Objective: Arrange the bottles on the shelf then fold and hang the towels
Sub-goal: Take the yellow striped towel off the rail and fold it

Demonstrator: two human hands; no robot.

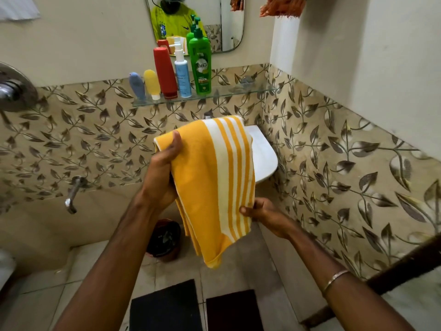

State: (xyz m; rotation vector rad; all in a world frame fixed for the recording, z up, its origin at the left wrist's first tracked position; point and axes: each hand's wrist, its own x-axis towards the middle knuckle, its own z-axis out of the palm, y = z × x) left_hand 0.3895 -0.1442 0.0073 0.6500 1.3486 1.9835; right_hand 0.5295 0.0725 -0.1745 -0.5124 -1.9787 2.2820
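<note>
Leaf-patterned tiles [78, 144] are surrounding us; five bottles [181, 75] are standing on the glass shelf [238, 93]. Below that shelf, our left hand [164, 168] is gripping the folded yellow towel [210, 177], and our right hand [260, 211] is pinching its lower edge.

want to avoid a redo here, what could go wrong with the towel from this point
The yellow striped towel is held only at its edges by the left hand and right hand; its folded layers could slip apart. Its low corner hangs above the floor and a dark bucket and might dip into it.
</note>
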